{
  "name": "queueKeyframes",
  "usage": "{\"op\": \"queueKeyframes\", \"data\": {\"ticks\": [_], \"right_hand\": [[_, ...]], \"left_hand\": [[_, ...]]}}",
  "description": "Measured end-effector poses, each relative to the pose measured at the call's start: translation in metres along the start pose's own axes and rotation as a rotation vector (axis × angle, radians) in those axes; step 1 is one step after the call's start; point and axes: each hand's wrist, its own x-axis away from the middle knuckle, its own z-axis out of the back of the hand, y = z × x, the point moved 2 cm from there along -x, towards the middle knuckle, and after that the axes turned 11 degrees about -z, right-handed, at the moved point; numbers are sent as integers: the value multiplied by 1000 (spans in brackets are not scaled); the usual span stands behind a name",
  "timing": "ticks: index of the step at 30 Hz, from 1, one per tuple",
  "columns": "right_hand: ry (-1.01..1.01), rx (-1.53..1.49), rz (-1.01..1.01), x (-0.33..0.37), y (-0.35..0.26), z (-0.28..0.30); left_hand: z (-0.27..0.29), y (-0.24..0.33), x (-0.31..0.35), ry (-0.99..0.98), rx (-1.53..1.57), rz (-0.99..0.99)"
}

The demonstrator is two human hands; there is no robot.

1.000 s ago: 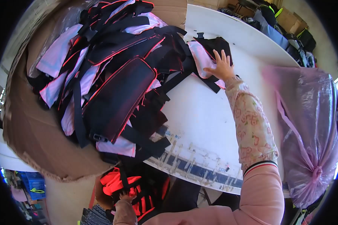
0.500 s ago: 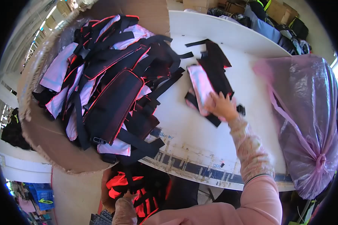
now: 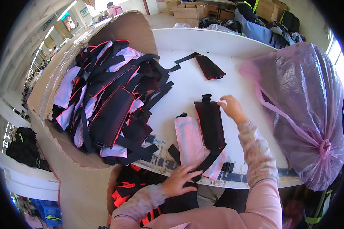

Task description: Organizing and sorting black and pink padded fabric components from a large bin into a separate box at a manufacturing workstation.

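On the white table in front of me lie two padded strap pieces side by side. One is black mesh with red edging point(image 3: 210, 124) and has a black buckle at its far end. The other shows a pale pink-and-blue shiny face point(image 3: 189, 139). My left hand point(image 3: 179, 181) is spread at the table's front edge, its fingertips by the black webbing at the near end of these pieces. Beside the far right corner of the black piece is my right hand point(image 3: 233, 108), fingers apart and slightly bent, gripping nothing visible. Another black strap piece point(image 3: 210, 68) lies farther back.
A large cardboard box point(image 3: 133, 34) heaped with similar strap pieces point(image 3: 111, 118) stands to the left. At the right is a knotted pink plastic bag point(image 3: 309, 114). Below the table's front edge sit red-and-black items point(image 3: 120, 198). Small black buckles point(image 3: 227, 167) lie near that edge.
The strap pieces have come nearer to the table's front edge, apart from one black piece at the back. My left hand has risen from below the table; my right hand has let go.
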Motion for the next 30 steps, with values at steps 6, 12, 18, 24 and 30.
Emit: {"op": "queueKeyframes", "data": {"ticks": [6, 12, 18, 24, 30], "right_hand": [[88, 510, 123, -110, 14, -40], [111, 730, 92, -148, 18, -69], [106, 791, 180, -58, 33, -60], [-51, 628, 259, 145, 17, 1], [-230, 76, 196, 285, -2, 34]], "left_hand": [[-35, -76, -35, -133, -404, 116], [-6, -93, -36, -146, -378, 222], [35, -140, -13, -56, -471, 279], [69, -158, -8, -2, -452, 339], [12, -65, -82, 212, -272, -25]]}}
